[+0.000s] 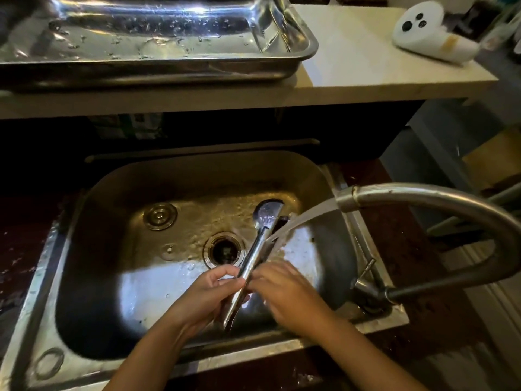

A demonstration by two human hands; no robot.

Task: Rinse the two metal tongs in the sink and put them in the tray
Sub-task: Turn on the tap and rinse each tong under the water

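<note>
Nearest the camera, both forearms reach in over the front rim of the sink (42, 277). The left hand (203, 294) is curled shut around the handle end of the tongs (255, 249), thumb over the top and fingers under, with the hinge end sticking out below the palm toward the person. The right hand (284, 286) lies against the shaft from the other side, fingers bent loosely over it; it looks to be rubbing, and whether it truly grips the metal I cannot tell. Only this one pair shows clearly, its arms pressed together.

The tongs slant up and away from the hands, over the basin, with the spoon-shaped tip (267, 211) highest and farthest. Water (298, 221) from the tap (423, 201) falls across the shaft just below that tip. They look stiff, springy and fairly light, and wet polished steel will likely be slippery, so the safest hold is probably low on the handle near the hinge, arms squeezed together, as the left hand has it now.

The basin holds a shallow sheet of running water around the drain (224, 249), and nothing else that I can make out.

Farther off, on the raised counter (352, 66), the tray (307, 43) sits beaded with drops. A second pair may lie along its right inner wall, but reflections make that uncertain. A white gadget (428, 32) rests to its right, well apart.
</note>
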